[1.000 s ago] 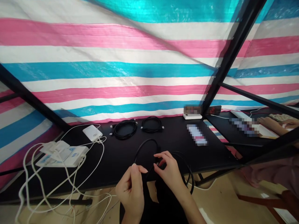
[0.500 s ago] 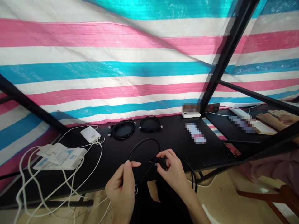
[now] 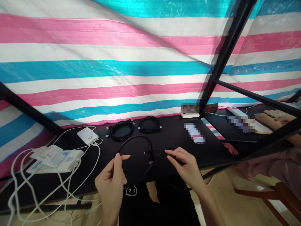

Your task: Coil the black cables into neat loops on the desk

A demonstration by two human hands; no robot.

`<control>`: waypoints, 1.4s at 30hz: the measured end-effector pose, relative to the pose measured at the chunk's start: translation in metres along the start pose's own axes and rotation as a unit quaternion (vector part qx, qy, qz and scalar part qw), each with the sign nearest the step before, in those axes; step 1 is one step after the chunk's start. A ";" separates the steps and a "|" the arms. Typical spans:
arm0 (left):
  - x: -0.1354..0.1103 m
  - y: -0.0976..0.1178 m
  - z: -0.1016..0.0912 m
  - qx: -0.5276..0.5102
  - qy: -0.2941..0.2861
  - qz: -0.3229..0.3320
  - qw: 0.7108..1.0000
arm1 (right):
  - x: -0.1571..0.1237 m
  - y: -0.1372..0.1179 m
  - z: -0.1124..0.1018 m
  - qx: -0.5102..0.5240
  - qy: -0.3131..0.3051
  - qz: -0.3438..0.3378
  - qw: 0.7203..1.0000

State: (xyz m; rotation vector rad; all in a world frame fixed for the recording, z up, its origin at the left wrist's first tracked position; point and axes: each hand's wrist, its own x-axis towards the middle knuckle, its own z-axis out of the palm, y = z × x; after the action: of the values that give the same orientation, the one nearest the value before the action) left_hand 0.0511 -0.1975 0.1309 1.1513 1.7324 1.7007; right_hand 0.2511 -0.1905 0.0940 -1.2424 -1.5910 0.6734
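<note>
A black cable [image 3: 139, 137] with metal-tipped connectors [image 3: 151, 158] arches over the near edge of the black desk. My left hand [image 3: 111, 179] is closed, thumb against finger, on the left end of its arch. To the right, my right hand [image 3: 184, 164] pinches a thin black stretch of the cable between its fingertips, just beside the connectors. The lower run of the cable is hard to make out against my dark clothing. Farther back on the desk lie two coiled black cables, a larger coil [image 3: 121, 130] and a smaller coil [image 3: 149, 124].
At left stand a white power strip [image 3: 70, 161] with plugs and tangled white cords, and a white box-shaped device [image 3: 87, 136]. A phone [image 3: 194, 133] and a white stand [image 3: 190, 115] are at right. Black metal posts [image 3: 227, 56] frame the desk. A co-worker's arms [image 3: 270, 122] rest farther right.
My right hand has moved right, away from the connectors, which now hang in view. My left hand has shifted left and the cable's arch has widened. The loop beyond my right wrist has gone.
</note>
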 end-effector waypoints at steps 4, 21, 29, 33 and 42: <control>0.002 0.000 0.001 0.012 0.024 0.020 0.999 | -0.003 -0.003 -0.020 0.010 0.050 -0.040 0.998; 0.011 -0.016 -0.001 -0.131 0.020 0.002 0.991 | -0.035 -0.017 -0.074 0.073 0.190 -0.152 0.967; 0.010 -0.011 0.000 -0.194 0.012 -0.001 0.981 | -0.020 -0.018 -0.066 -0.061 0.106 -0.098 0.988; 0.006 -0.001 -0.004 -0.204 0.007 0.026 0.979 | -0.011 -0.006 -0.055 -0.119 0.095 -0.108 0.982; -0.008 0.015 -0.017 -0.209 -0.032 0.104 0.972 | -0.005 0.024 -0.043 -0.269 0.106 -0.050 0.956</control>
State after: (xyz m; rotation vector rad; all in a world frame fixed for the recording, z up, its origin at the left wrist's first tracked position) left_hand 0.0456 -0.2151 0.1456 1.2009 1.1665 2.0040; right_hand 0.3002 -0.1929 0.0875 -1.5489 -1.6951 0.0252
